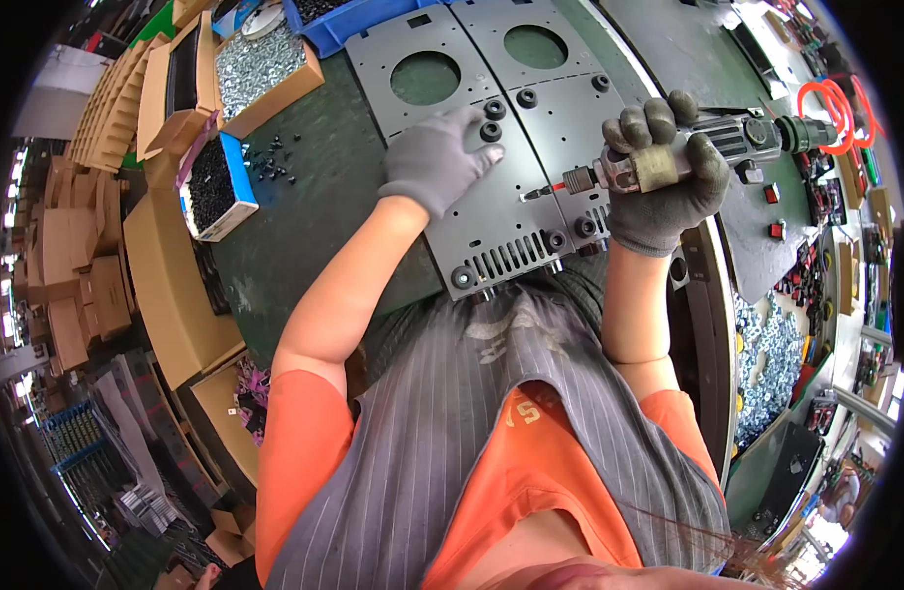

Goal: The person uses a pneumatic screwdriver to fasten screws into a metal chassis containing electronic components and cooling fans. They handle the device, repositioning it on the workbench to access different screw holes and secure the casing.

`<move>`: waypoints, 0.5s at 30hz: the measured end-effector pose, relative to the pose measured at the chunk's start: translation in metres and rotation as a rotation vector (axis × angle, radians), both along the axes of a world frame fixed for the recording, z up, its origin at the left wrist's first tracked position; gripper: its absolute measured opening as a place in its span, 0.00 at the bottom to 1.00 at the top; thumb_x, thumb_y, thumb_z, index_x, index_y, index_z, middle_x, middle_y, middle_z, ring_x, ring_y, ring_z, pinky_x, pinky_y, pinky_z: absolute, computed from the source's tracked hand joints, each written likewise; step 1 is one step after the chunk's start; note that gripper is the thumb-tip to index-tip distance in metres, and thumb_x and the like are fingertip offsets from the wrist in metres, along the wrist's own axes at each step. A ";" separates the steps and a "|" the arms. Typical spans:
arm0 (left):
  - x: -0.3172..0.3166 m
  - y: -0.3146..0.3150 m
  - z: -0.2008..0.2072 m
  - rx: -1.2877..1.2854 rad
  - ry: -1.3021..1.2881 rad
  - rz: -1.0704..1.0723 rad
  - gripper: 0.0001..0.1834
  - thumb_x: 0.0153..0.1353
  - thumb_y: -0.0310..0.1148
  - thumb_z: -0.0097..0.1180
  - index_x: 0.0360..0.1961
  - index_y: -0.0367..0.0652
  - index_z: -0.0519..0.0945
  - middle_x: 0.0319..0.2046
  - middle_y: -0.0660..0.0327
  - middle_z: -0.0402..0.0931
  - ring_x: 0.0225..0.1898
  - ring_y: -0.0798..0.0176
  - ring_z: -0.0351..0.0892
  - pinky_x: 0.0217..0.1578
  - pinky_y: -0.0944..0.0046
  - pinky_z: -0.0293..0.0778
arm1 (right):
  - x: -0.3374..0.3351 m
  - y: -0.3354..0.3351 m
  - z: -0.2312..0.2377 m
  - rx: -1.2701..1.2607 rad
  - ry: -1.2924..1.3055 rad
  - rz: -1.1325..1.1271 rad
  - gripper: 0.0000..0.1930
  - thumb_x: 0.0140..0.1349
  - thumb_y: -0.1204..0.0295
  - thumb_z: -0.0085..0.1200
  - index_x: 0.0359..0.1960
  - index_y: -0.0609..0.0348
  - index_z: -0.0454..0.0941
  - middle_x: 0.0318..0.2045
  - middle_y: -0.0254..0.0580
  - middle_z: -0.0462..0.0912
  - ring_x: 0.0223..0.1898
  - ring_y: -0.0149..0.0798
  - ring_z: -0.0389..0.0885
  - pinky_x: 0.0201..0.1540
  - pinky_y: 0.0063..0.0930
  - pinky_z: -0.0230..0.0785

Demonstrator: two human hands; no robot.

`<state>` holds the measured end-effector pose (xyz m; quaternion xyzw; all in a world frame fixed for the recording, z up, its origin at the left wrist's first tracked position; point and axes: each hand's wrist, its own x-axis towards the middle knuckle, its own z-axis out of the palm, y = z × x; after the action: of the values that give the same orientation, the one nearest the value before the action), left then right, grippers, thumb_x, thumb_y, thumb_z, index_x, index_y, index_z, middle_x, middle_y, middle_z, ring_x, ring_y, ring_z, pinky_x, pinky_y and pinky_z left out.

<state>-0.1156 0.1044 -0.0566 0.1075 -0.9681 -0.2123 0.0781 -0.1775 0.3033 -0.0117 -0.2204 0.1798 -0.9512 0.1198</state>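
Two dark grey metal panels point(511, 167) lie side by side, each with a large round cutout and a row of slots. Over the left panel, my left hand point(434, 162) in a grey glove is open, thumb and forefinger apart next to a black rubber foot point(490, 132). Another black rubber foot point(494, 109) sits just beyond it, by the fingertips. In a dark glove, my right hand point(658, 187) is closed around an air screwdriver point(737, 140). Its bit point(540, 193) points left, above the left panel near the seam. More rubber feet point(463, 277) stand along the near edge.
At the left are a carton of silvery screws point(260, 71) and a box of small black parts point(214, 192), with some spilled on the green tabletop point(304, 226). A blue bin point(344, 29) stands at the back. Right lie many shiny metal pieces point(766, 359) and a coiled orange hose point(833, 110).
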 end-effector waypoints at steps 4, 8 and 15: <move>0.002 -0.006 0.005 0.195 -0.034 0.014 0.19 0.57 0.47 0.61 0.45 0.48 0.82 0.39 0.55 0.82 0.39 0.54 0.82 0.40 0.59 0.75 | 0.000 -0.013 -0.001 0.031 0.050 0.101 0.18 0.54 0.67 0.51 0.47 0.57 0.71 0.30 0.42 0.77 0.32 0.41 0.75 0.40 0.38 0.68; 0.028 -0.056 -0.016 0.449 0.181 0.103 0.15 0.57 0.32 0.63 0.47 0.41 0.81 0.41 0.58 0.83 0.41 0.67 0.82 0.42 0.66 0.76 | 0.003 -0.037 0.004 0.175 0.048 0.093 0.19 0.53 0.69 0.53 0.48 0.60 0.69 0.29 0.44 0.76 0.30 0.44 0.77 0.32 0.37 0.73; 0.055 -0.089 -0.023 0.329 0.138 0.098 0.18 0.59 0.40 0.60 0.48 0.45 0.80 0.41 0.54 0.81 0.41 0.56 0.80 0.44 0.59 0.74 | -0.012 -0.105 0.001 0.486 0.221 0.017 0.19 0.56 0.69 0.50 0.48 0.64 0.65 0.28 0.46 0.76 0.31 0.46 0.79 0.25 0.32 0.73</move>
<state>-0.0609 0.0149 -0.0791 0.1510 -0.9063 -0.3706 0.1358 -0.1891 0.1985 -0.0110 -0.2891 0.4131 -0.8492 0.1569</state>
